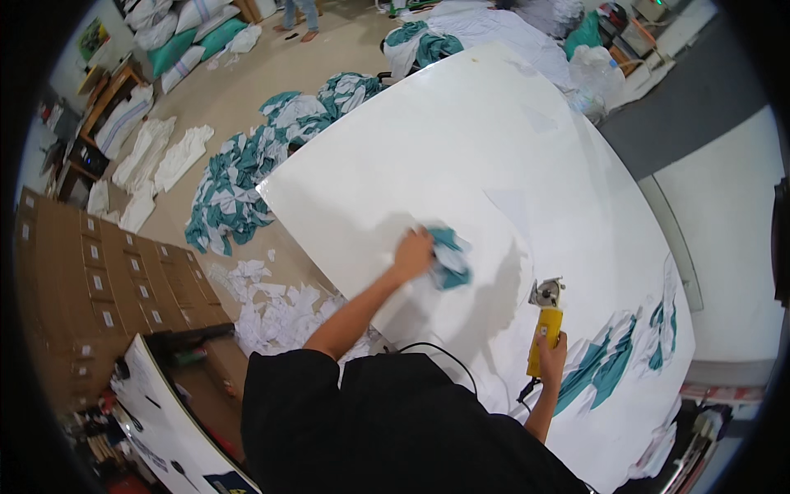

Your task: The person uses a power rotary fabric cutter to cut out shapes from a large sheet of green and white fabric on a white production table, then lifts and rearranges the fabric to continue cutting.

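Head view, looking down on large white table (494, 140).

Left hand (412, 253): reached forward over table, arm extended from lower centre. Fingers curled onto bundle of teal-and-white cloth (448, 258); bundle lies on tabletop, touching hand, just to its right and slightly beyond fingertips. Grip looks like a loose clutch on near edge of cloth; exact finger spread not resolvable.

Right hand (550, 352): near right front of table, closed around yellow handle of handheld rotary cutter (546, 317). Cutter points away from body, metal blade head at far end, resting on or just above table surface; contact not clear. Black cable (444, 352) runs from cutter's rear end leftward toward torso.

Cutter well apart from cloth bundle, to its right and nearer to body.

Right of cutter: flat teal-and-white cut pieces (613, 362) laid on table near its right edge.

Floor left of table: heap of teal-and-white fabric (239, 177), white scraps (276, 309), row of brown cartons (107, 280).
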The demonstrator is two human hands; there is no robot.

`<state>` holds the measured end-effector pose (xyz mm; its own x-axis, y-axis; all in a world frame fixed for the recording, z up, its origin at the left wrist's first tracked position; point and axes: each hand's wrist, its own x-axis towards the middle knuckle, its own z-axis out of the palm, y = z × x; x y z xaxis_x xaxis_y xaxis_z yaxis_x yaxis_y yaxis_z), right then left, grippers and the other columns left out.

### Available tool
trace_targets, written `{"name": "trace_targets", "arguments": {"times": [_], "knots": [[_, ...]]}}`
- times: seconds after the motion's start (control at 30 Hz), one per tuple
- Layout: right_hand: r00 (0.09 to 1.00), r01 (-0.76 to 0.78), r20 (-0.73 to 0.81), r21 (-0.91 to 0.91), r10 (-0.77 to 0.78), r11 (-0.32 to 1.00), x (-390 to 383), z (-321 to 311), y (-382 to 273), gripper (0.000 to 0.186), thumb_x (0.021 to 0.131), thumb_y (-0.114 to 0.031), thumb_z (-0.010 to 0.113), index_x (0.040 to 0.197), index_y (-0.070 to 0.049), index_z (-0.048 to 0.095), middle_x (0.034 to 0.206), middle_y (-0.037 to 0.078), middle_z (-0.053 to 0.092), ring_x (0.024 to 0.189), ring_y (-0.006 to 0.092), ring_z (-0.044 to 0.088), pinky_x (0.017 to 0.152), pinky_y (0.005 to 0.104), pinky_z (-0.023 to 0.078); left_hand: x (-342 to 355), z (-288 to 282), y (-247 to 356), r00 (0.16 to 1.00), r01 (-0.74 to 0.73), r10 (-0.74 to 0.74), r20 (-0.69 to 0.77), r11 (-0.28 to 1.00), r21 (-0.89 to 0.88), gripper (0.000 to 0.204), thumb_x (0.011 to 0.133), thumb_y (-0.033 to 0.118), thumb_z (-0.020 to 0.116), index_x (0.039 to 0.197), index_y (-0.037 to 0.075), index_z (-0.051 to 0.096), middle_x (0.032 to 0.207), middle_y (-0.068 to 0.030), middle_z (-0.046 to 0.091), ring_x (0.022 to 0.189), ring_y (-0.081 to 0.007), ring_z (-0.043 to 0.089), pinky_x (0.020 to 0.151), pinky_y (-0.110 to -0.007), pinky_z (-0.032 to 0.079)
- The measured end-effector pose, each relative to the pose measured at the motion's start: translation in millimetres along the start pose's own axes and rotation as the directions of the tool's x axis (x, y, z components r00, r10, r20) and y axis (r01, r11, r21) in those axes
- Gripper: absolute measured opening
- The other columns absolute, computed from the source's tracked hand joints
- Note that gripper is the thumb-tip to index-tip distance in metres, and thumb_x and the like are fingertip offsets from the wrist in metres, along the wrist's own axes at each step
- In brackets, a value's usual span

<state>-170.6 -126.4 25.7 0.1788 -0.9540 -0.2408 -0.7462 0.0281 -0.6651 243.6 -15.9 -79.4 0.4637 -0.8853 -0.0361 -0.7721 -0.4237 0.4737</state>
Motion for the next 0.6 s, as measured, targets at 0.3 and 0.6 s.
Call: {"name": "trace_targets", "arguments": {"times": [0.3, 0.6], "knots": [[0.954, -0.124, -0.255, 0.153, 0.161, 0.980, -100.0, 0.5, 52.1, 0.042, 0.090, -0.024, 0.070, 0.115, 0.005, 0.055, 0.092, 0.015, 0.064, 0.069, 0.0196, 0.065, 0.058, 0.0341, 0.054, 138.5, -119.1, -200.3, 0.756, 0.593, -0.479, -0.446, 0.789, 0.159, 0.081, 0.090, 0.034, 0.064, 0.154, -0.005, 0.032, 0.163, -0.0300, 0.024, 0.149, -0.0506, 0.027, 0.115, -0.068, 0.028], [0.762, -0.322, -0.364, 0.505, 0.536, 0.801, -198.5, -23.3, 49.3, 0.048, 0.088, -0.023, 0.075, 0.121, 0.006, 0.056, 0.101, 0.017, 0.069, 0.089, 0.0217, 0.067, 0.078, 0.0356, 0.055, 184.8, 57.2, 41.2, 0.995, 0.098, -0.092, -0.040, 0.982, 0.162, 0.083, 0.097, 0.051, 0.055, 0.158, 0.000, 0.031, 0.166, -0.0289, 0.017, 0.154, -0.0497, 0.013, 0.118, -0.071, 0.014]]}}
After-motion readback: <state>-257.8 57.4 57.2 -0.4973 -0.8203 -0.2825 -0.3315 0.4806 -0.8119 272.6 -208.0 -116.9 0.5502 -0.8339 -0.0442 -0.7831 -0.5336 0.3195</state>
